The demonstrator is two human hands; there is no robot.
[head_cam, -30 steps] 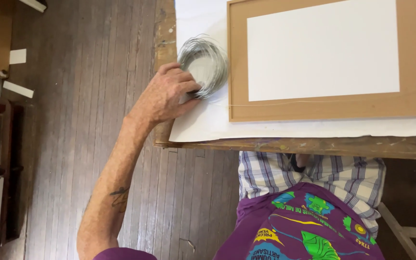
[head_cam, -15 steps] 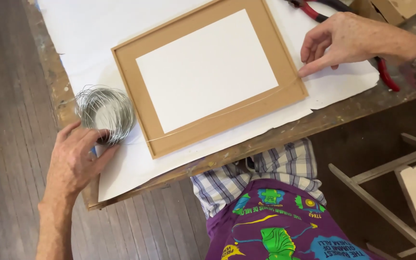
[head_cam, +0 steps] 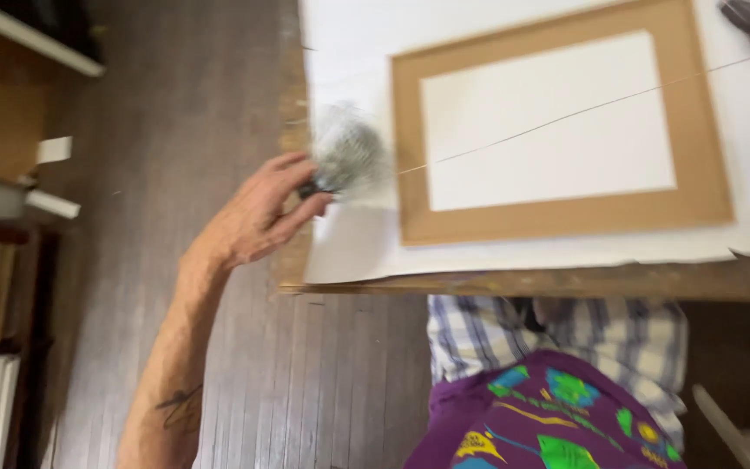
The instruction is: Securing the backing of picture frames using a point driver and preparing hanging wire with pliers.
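Silvery wire coil [head_cam: 349,156], blurred, pinched in left hand [head_cam: 258,217].

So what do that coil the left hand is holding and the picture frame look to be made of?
The wire coil looks like thin bare metal: grey, shiny, fine loops, though blurred. The left hand grips it. The picture frame lies back up, its brown matte border suggesting cardboard or fibreboard backing; the white centre panel could be paper or card.
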